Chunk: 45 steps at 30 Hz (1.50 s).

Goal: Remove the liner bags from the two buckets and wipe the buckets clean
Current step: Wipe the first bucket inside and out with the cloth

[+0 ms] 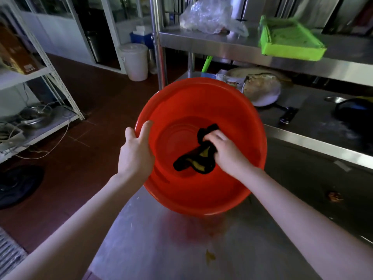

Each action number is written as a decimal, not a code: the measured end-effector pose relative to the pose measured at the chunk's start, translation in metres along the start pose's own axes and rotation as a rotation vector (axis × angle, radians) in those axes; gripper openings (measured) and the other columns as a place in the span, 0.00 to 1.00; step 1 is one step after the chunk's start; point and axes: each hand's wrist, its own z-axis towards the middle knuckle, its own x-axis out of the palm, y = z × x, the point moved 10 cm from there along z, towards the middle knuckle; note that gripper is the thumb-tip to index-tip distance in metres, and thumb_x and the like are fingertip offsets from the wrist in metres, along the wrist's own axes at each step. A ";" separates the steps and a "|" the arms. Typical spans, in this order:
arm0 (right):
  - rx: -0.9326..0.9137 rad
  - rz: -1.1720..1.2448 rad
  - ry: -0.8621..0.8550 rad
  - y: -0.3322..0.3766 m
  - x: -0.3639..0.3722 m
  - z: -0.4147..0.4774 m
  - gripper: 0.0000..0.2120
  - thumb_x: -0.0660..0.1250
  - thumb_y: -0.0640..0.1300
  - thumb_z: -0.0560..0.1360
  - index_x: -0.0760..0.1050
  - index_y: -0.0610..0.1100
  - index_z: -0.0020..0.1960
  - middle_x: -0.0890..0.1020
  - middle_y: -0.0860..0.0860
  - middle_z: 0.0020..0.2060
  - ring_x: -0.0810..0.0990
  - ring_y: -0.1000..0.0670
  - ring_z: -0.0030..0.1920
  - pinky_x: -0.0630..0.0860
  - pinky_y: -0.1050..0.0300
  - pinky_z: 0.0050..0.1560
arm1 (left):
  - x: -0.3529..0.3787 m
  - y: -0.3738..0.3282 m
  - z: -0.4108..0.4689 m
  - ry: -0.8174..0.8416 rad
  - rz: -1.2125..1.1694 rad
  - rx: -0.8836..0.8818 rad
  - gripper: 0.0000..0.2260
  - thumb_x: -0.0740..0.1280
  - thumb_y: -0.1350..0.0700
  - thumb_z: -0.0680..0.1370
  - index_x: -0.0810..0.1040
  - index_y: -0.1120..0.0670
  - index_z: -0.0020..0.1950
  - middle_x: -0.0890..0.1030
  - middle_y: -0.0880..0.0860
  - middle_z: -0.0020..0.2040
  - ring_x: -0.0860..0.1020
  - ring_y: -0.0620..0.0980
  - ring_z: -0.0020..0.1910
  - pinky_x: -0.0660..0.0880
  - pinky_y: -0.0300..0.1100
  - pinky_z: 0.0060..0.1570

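Steel table [161, 249] (stained), red floor [84, 110]; left hand [136, 152] grips bucket [201, 102] rim, right hand [228, 152] clutches cloth [193, 160].

The scene is dim and cool-toned, with soft daylight coming from the glazed white partitions [60, 23] at the upper left. The stainless steel worktop [161, 249] carries a pale bluish sheen near its front edge, tinged by a blurred red reflection beneath the glossy round red plastic basin [193, 195]. Thin highlights trace the basin's rim. The worktop's far right corner sinks into deep shadow. Wide-angle distortion bends the white metal shelving uprights [50, 63] at the left and stretches both forearms at the lower corners. Detail is soft overall, with slight smearing around the right hand [228, 152].
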 end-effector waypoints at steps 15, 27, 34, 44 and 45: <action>0.054 -0.053 -0.305 0.024 -0.159 -0.111 0.26 0.60 0.20 0.65 0.74 0.36 0.60 0.75 0.43 0.57 0.74 0.46 0.59 0.69 0.58 0.60 | -0.001 0.091 0.014 0.324 0.107 -0.355 0.29 0.68 0.56 0.73 0.65 0.47 0.73 0.73 0.63 0.56 0.75 0.57 0.38 0.71 0.44 0.29; 0.203 0.044 -0.147 -0.007 -0.089 -0.154 0.27 0.59 0.20 0.67 0.75 0.42 0.60 0.73 0.54 0.56 0.71 0.60 0.56 0.62 0.80 0.54 | 0.056 -0.133 -0.079 0.480 0.181 0.491 0.26 0.58 0.33 0.76 0.68 0.45 0.68 0.81 0.53 0.55 0.80 0.60 0.52 0.77 0.49 0.46; 0.244 0.094 -0.179 -0.013 -0.091 -0.176 0.27 0.59 0.21 0.67 0.75 0.43 0.59 0.74 0.54 0.56 0.74 0.56 0.54 0.66 0.75 0.51 | 0.025 -0.108 -0.082 0.229 0.197 0.618 0.24 0.59 0.36 0.78 0.66 0.43 0.71 0.83 0.50 0.43 0.82 0.57 0.42 0.74 0.44 0.37; 0.196 0.342 -0.252 0.032 -0.057 -0.098 0.31 0.59 0.22 0.66 0.73 0.56 0.54 0.77 0.55 0.56 0.76 0.53 0.60 0.72 0.51 0.63 | -0.055 0.005 -0.011 0.215 -0.278 0.373 0.20 0.66 0.33 0.69 0.70 0.29 0.60 0.81 0.33 0.48 0.79 0.35 0.51 0.75 0.36 0.50; 0.193 0.396 -0.275 0.043 -0.050 -0.084 0.31 0.58 0.22 0.65 0.73 0.56 0.53 0.77 0.54 0.55 0.76 0.51 0.60 0.72 0.50 0.64 | -0.060 0.011 -0.008 0.209 -0.314 0.374 0.18 0.68 0.34 0.70 0.71 0.27 0.59 0.79 0.28 0.47 0.77 0.30 0.51 0.72 0.28 0.47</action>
